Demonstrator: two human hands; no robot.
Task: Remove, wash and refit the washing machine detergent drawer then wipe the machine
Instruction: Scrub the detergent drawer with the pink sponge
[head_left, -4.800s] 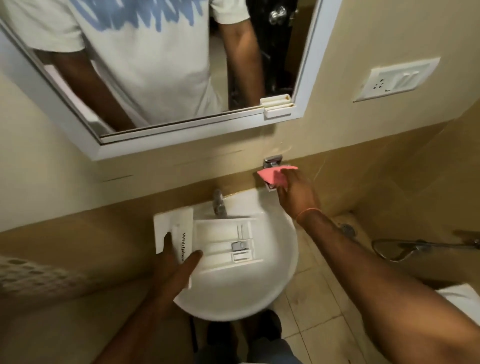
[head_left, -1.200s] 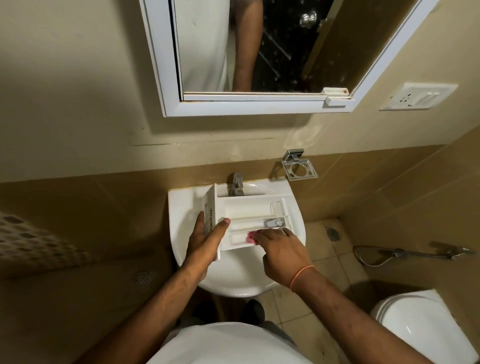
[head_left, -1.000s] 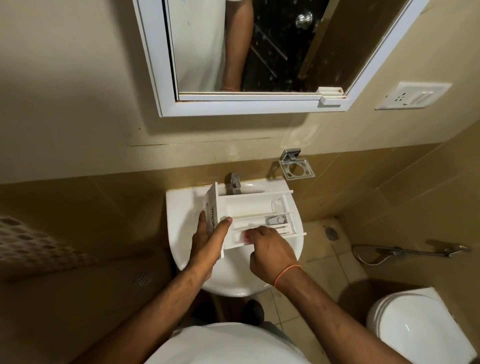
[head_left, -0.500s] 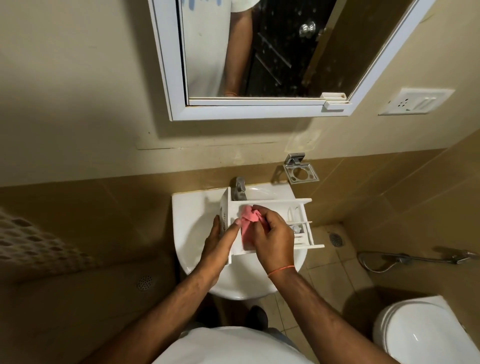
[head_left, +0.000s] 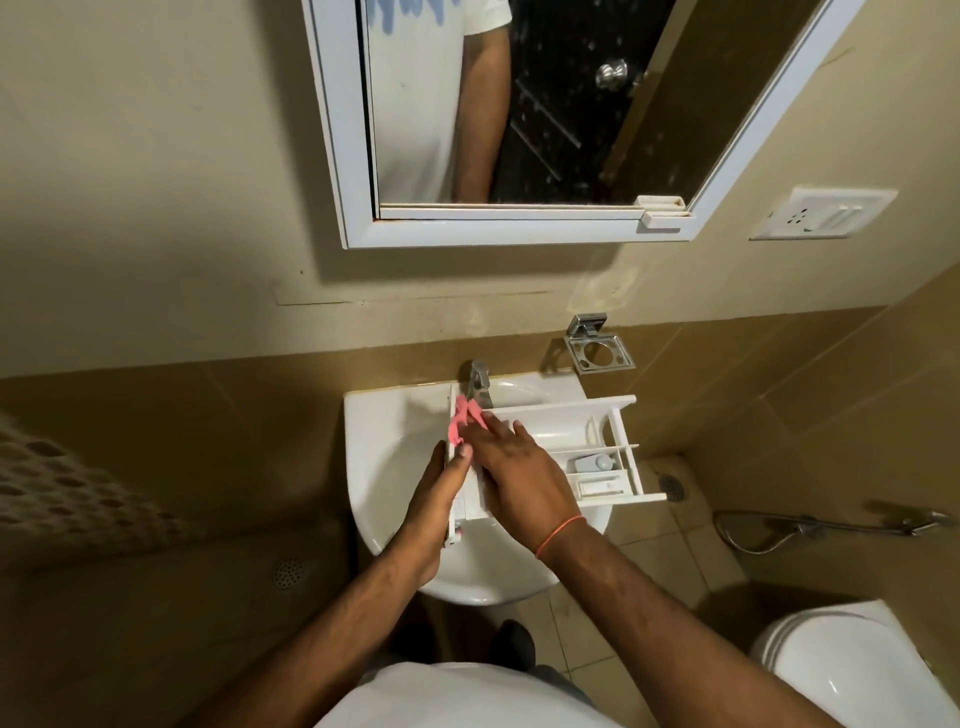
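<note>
The white detergent drawer (head_left: 576, 441) lies across the white wash basin (head_left: 384, 441), its compartments facing up and its front panel at the left. My left hand (head_left: 439, 499) grips that front panel from the left side. My right hand (head_left: 514, 478) presses a pink cloth (head_left: 460, 423) against the inside of the drawer at its far left corner, just below the tap. Only part of the cloth shows past my fingers.
A chrome tap (head_left: 479, 384) stands at the basin's back. A metal soap holder (head_left: 597, 351) is on the wall to the right. A mirror (head_left: 519, 114) hangs above. A toilet (head_left: 852, 670) sits at the lower right, and a hose sprayer (head_left: 831, 527) lies against the right wall.
My right hand took the pink cloth from the soap holder to the drawer. It has since slid the cloth from the drawer's near side up to its far left corner. The drawer has shifted right.
</note>
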